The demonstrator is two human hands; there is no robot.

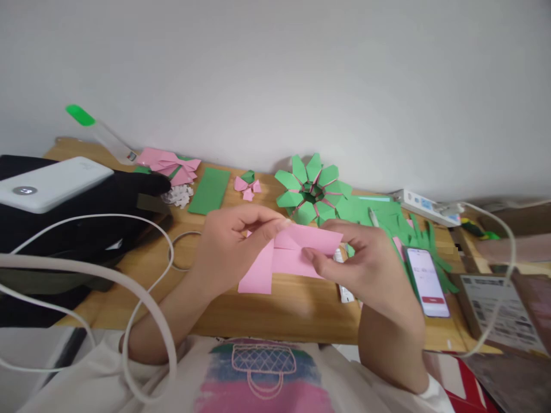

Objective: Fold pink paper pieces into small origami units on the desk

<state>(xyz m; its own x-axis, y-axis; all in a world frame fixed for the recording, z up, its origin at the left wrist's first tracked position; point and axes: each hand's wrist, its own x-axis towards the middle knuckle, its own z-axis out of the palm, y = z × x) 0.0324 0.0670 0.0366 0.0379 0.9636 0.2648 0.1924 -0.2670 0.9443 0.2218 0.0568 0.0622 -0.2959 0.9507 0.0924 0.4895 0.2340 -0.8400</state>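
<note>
Left hand (232,244) closed, thumb and forefinger pinching upper edge of folded pink paper sheet (293,255). Right hand (370,261) closed likewise on sheet's 3 o'clock end. Sheet spanned between both, apparently just above wooden tabletop (279,318); probably gripped so to keep flaps aligned and taut. At 12 o'clock of sheet, near: green-and-pink folded paper wreath (312,189). At 3 o'clock of right hand: lit smartphone (426,278), flat.
</note>
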